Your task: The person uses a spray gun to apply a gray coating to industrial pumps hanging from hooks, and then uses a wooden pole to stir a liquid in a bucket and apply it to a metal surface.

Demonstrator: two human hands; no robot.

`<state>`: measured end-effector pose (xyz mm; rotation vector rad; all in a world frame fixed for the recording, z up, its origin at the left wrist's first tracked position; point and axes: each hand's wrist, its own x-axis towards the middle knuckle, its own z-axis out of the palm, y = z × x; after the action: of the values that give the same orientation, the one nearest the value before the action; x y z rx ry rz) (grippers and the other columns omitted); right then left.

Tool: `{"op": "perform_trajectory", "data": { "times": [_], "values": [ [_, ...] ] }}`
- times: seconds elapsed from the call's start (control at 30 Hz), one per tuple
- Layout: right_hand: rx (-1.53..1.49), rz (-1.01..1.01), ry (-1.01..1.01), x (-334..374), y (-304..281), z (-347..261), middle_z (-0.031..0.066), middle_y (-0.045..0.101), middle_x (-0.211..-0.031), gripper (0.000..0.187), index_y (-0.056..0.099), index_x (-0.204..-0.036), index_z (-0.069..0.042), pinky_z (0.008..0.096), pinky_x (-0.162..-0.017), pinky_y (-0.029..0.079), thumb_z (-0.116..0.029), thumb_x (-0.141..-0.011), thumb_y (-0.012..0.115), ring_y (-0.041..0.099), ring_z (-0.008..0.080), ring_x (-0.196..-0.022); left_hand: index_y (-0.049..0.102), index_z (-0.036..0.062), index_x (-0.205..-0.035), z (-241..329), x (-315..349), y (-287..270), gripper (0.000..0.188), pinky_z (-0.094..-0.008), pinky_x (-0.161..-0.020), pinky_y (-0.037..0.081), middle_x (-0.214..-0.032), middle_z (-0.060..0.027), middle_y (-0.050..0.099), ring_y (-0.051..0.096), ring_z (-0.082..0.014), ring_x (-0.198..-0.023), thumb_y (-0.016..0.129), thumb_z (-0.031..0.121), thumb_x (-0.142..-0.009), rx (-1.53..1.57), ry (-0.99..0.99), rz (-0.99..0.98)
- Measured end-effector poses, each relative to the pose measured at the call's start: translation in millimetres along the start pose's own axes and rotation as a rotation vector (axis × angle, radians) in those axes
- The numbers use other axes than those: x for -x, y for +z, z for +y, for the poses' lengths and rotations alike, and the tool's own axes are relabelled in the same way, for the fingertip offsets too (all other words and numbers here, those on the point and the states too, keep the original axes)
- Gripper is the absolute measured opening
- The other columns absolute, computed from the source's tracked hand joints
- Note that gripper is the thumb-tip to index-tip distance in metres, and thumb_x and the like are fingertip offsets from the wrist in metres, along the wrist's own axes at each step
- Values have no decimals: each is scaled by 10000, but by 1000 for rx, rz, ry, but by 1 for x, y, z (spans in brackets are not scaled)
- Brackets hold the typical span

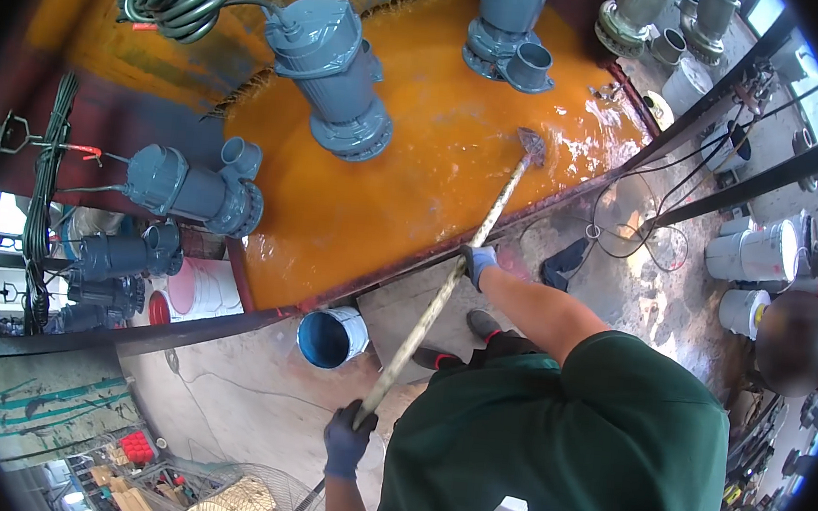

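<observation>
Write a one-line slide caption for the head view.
Gloved hands grip a long pole reaching to orange liquid near grey-blue pumps.

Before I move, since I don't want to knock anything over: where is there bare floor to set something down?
The best patch is the floor between the blue-lined bucket, the pole and the wire mesh, though thin cords cross it. Right of the tank, cable loops and white buckets crowd the floor; pumps crowd the left.
</observation>
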<state>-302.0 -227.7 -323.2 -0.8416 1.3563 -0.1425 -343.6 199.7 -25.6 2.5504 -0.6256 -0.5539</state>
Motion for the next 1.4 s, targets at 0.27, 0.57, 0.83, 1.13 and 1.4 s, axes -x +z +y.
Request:
{"op": "perform_trajectory", "data": {
  "times": [0.27, 0.57, 0.83, 1.13, 1.4],
  "values": [
    [28, 75, -9, 32, -3, -58, 189, 649, -1024, 528, 524, -1262, 5, 426, -618, 602, -202, -826, 738, 699, 302, -808, 699, 31, -1028, 105, -150, 28, 288, -374, -570, 506, -759, -138, 694, 624, -241, -571, 695, 296, -915, 90, 12, -333],
    [58, -142, 199, -10, -48, -68, 125, 674, -863, 238, 648, -1010, -55, 483, -656, 611, -257, -902, 713, 687, 295, -705, 567, 158, -1345, 149, -211, 130, 485, -283, -456, 392, -1017, -78, 750, 526, -135, -520, 700, 352, -921, 1030, -635, -695],
    [261, -243, 127, 16, -9, -42, 143, 690, -915, 275, 651, -1032, -24, 461, -631, 618, -250, -891, 717, 708, 294, -752, 608, 54, -1311, 124, -187, 98, 436, -309, -437, 360, -855, -138, 708, 462, -143, -479, 625, 329, -973, 1095, -678, -503],
    [140, -320, 296, 84, 101, -6, 190, 668, -938, 352, 601, -1127, -39, 528, -684, 599, -205, -847, 735, 700, 335, -806, 565, 82, -1368, 72, -137, 23, 448, -266, -423, 315, -760, -86, 629, 418, -105, -458, 616, 312, -987, 1044, -660, -276],
    [297, -545, 96, 139, 139, -2, 141, 617, -764, 364, 586, -1010, -43, 396, -440, 514, -307, -834, 762, 615, 263, -545, 552, 99, -1371, 78, -101, -31, 457, -219, -432, 319, -779, -61, 594, 406, -71, -472, 604, 345, -990, 1200, -723, -145]
  ]
}}
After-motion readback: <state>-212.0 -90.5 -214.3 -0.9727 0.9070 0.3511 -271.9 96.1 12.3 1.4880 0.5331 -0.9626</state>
